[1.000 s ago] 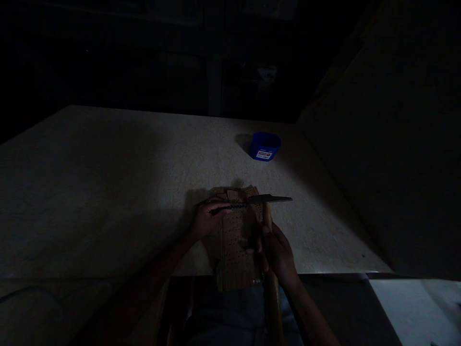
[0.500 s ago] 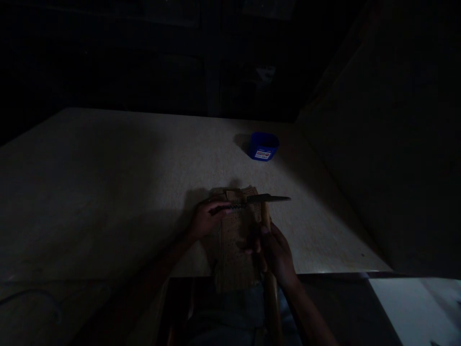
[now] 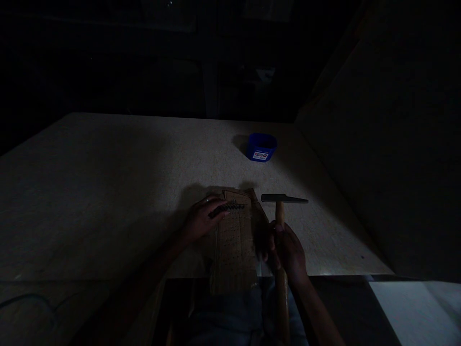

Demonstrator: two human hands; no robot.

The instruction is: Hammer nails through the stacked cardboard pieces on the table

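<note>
Cardboard is overhanging the surface's near edge; to its right, the right hand's grip is holding a hammer by its handle, while slightly farther left, the left hand is pinching a dark twisted piece over the cardboard; positioning seems in hand, the next move calling for steady fingers; beyond, a blue tub is standing

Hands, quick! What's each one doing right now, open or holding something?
Left hand: closed, pinching a dark ridged piece over the cardboard.
Right hand: closed, holding the hammer.
</note>
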